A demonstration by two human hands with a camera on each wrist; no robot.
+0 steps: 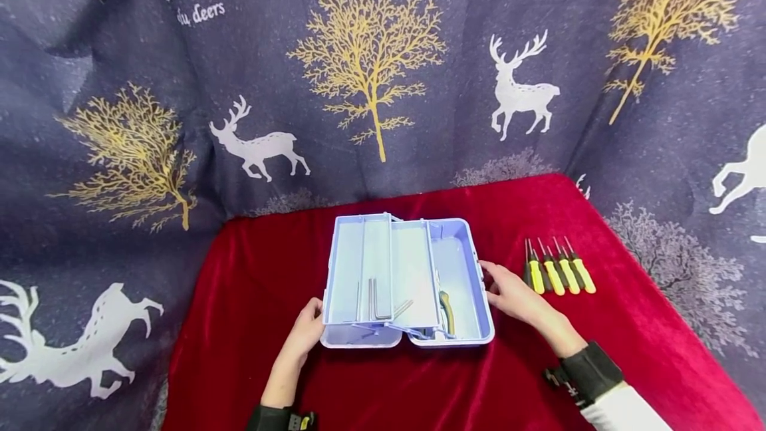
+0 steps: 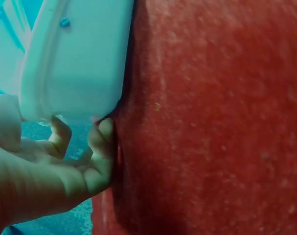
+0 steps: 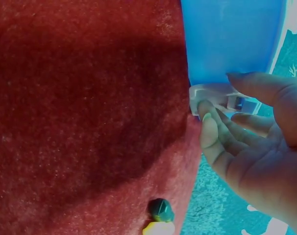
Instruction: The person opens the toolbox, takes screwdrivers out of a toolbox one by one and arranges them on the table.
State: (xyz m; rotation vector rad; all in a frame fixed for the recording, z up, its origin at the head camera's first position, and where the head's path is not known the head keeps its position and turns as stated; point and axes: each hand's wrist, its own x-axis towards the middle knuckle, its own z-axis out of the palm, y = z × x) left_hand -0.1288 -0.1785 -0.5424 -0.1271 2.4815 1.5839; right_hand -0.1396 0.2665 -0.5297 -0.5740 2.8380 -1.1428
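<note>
A light-blue plastic toolbox [image 1: 481,314] stands unfolded, its stepped trays [image 1: 409,255] spread across the left and middle. Several hex keys [image 1: 383,315] lie in the trays, and pliers [image 1: 446,311] with olive-green handles rest in the deep compartment on the right. My left hand [image 1: 306,328] grips the toolbox's left end, fingers bent against its lower edge in the left wrist view. At the opposite end my right hand [image 1: 514,291] holds the box, thumb against the blue wall and fingertips at a clear plastic latch [image 3: 217,95].
To the right of the box, several screwdrivers [image 1: 556,275] with yellow-and-black handles lie in a row, tips pointing away. A red velvet cloth [image 1: 263,265] covers the table. Behind it hangs a dark blue curtain [image 1: 419,171] printed with deer and trees.
</note>
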